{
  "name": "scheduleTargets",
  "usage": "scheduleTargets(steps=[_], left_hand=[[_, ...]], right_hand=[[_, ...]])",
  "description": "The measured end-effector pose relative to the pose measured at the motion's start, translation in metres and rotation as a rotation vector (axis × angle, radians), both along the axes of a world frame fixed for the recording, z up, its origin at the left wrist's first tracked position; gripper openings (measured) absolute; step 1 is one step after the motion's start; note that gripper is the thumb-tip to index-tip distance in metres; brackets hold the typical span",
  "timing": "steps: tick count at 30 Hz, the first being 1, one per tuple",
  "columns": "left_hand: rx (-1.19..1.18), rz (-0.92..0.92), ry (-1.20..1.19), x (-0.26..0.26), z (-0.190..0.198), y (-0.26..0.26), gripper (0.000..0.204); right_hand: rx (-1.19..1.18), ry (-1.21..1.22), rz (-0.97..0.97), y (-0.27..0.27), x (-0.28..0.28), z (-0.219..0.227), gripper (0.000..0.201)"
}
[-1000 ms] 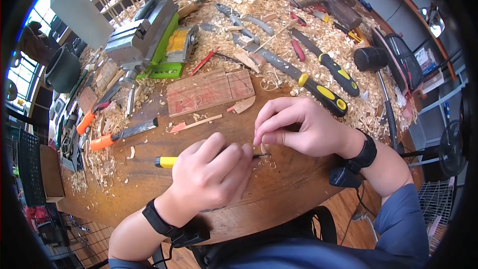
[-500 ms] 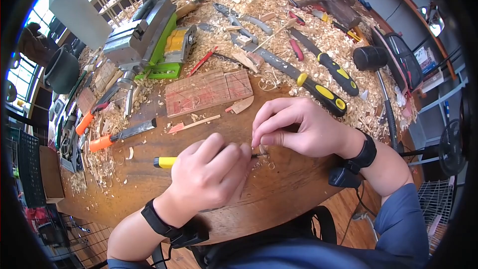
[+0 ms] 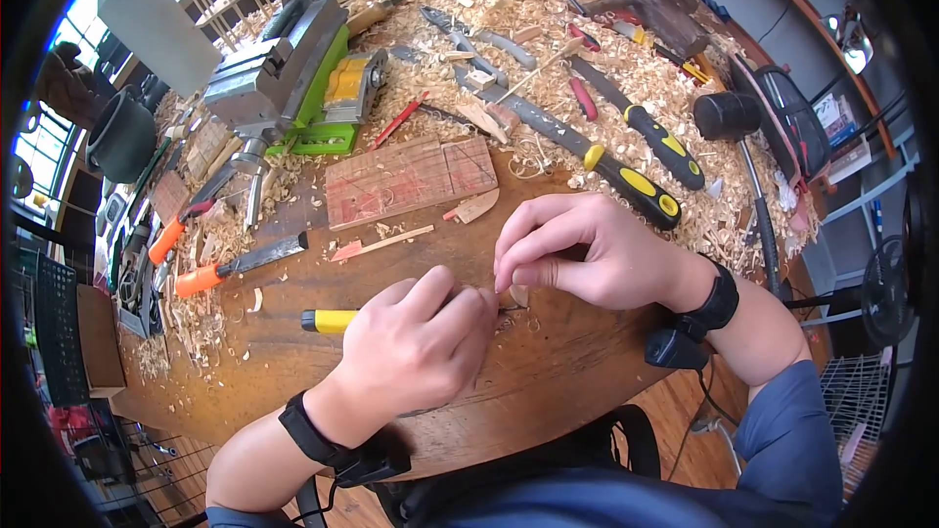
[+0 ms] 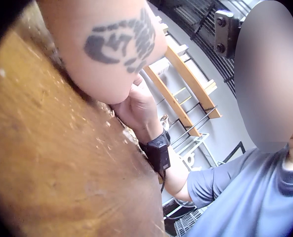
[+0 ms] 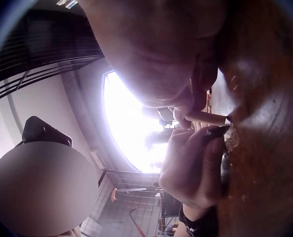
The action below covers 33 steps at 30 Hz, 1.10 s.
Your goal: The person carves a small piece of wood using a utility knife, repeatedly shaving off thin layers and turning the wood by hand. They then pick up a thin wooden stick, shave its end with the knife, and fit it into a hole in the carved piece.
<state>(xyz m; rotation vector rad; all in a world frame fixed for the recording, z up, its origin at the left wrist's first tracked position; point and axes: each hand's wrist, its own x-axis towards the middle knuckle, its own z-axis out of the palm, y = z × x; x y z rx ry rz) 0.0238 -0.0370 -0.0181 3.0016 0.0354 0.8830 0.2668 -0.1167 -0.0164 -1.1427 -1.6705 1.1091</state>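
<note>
My left hand (image 3: 416,342) curls round a yellow-handled knife (image 3: 333,321), whose black butt sticks out to the left. Low over the wooden bench, the dark blade (image 5: 218,131) shows beyond the left fingers in the right wrist view. My right hand (image 3: 597,249) pinches a small, thin wooden stick (image 5: 208,118) between thumb and fingertips. The stick's dark-tipped end points down at the bench, close beside the blade. Both hands nearly meet, and their fingers hide most of the stick from the head view.
A marked wooden board (image 3: 411,181) and a thin red-tipped strip (image 3: 381,242) lie ahead. Left are an orange-handled chisel (image 3: 245,264) and a vise (image 3: 284,68). Black-and-yellow-handled rasps (image 3: 636,186), a mallet (image 3: 729,115) and deep shavings (image 3: 548,78) spread across the back and right.
My left hand has shifted slightly to the right along with the knife, its knuckles a little rotated. A pale shaving now shows by the right fingertips. The right hand stays almost still.
</note>
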Motion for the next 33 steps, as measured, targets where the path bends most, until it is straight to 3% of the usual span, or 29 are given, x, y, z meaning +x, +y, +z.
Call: scheduleTargets(steps=[1, 3, 6, 16, 21, 33], left_hand=[[0.001, -0.001, 0.001, 0.000, 0.000, 0.000, 0.011], [-0.033, 0.029, -0.052, -0.001, 0.002, -0.001, 0.033], [0.020, 0.067, -0.122, 0.002, 0.005, -0.001, 0.035], [-0.010, -0.009, 0.017, 0.000, 0.001, -0.002, 0.034], [-0.031, 0.059, -0.117, -0.001, 0.008, -0.003, 0.034], [-0.012, 0.100, -0.120, -0.001, 0.009, -0.002, 0.024]], right_hand=[[-0.009, -0.006, -0.004, 0.000, 0.000, 0.000, 0.012], [0.011, -0.003, -0.001, 0.001, 0.000, 0.001, 0.011], [0.032, -0.003, 0.001, 0.000, 0.000, 0.001, 0.011], [0.019, -0.039, -0.011, 0.001, 0.001, 0.001, 0.010], [0.027, -0.022, -0.011, 0.000, 0.000, 0.000, 0.009], [0.043, -0.048, -0.026, 0.000, 0.000, -0.001, 0.007]])
